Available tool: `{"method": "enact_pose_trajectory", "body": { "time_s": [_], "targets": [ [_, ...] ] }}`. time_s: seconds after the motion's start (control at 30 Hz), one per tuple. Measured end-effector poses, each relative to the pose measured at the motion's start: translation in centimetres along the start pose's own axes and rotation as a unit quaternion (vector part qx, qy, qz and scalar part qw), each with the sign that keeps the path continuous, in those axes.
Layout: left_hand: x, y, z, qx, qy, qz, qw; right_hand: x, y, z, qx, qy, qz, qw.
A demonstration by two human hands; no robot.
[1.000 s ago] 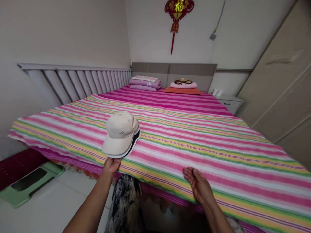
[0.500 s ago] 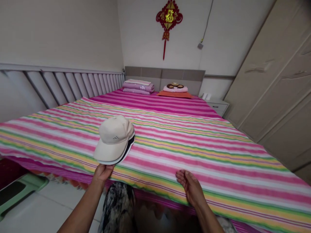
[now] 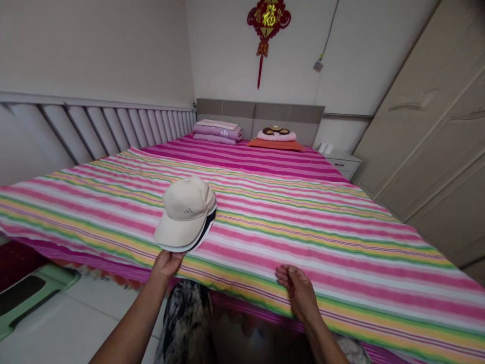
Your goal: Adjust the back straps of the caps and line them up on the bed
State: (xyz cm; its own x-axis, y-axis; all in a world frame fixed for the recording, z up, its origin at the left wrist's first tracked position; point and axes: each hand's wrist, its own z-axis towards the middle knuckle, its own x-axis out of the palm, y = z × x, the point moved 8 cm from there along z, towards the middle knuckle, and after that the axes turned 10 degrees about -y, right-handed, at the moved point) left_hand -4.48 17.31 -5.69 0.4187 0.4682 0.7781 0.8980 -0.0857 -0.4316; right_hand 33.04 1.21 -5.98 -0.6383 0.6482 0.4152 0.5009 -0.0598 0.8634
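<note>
Head camera shows a holding step: left hand point(image 3: 166, 263) gripping stacked caps point(image 3: 184, 217) by the brims over the striped sheet point(image 3: 261, 230), right hand point(image 3: 302, 293) apart and empty (any shift calls for steady support).

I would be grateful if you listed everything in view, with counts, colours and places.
Caps: at least two, cream on top, over the bed
Striped cover: one, multicoloured, bed's near part
Sheet: one, magenta stripes, beyond the cover
Folded bedding: one stack, purple, far left
Folded item: one, pink and brown, on orange piece
Headboard: one, grey-beige, far end
Rail: one, pale, left
Wall hanging: one, red and gold, far wall
Nightstand: one, white, far right
Panelled doors: beige, right; count unclear
Stool: one, green, lower left
Left hand: one, bare, at the caps
Right hand: one, bare, above the cover
</note>
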Motion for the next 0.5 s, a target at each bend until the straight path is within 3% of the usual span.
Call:
{"method": "enact_pose_trajectory", "body": {
  "time_s": [0.17,0.33,0.43,0.5],
  "targets": [
    [-0.2,-0.1,-1.3,0.025,-0.017,0.027,0.999,0.0,0.1,0.3,-0.004,0.003,-0.017,1.0],
    [-2.7,0.8,-3.7,0.034,-0.062,0.09,0.993,0.8,-0.5,-0.9,-0.011,0.026,-0.055,0.998],
    [-3.8,1.6,-5.0,0.026,-0.042,0.111,0.993,1.5,-3.8,-3.9,0.011,0.09,-0.122,0.988],
    [-3.9,2.0,-5.7,0.029,-0.017,0.126,0.991,1.8,-7.9,-6.7,0.053,0.184,-0.248,0.95]
  ]
}}
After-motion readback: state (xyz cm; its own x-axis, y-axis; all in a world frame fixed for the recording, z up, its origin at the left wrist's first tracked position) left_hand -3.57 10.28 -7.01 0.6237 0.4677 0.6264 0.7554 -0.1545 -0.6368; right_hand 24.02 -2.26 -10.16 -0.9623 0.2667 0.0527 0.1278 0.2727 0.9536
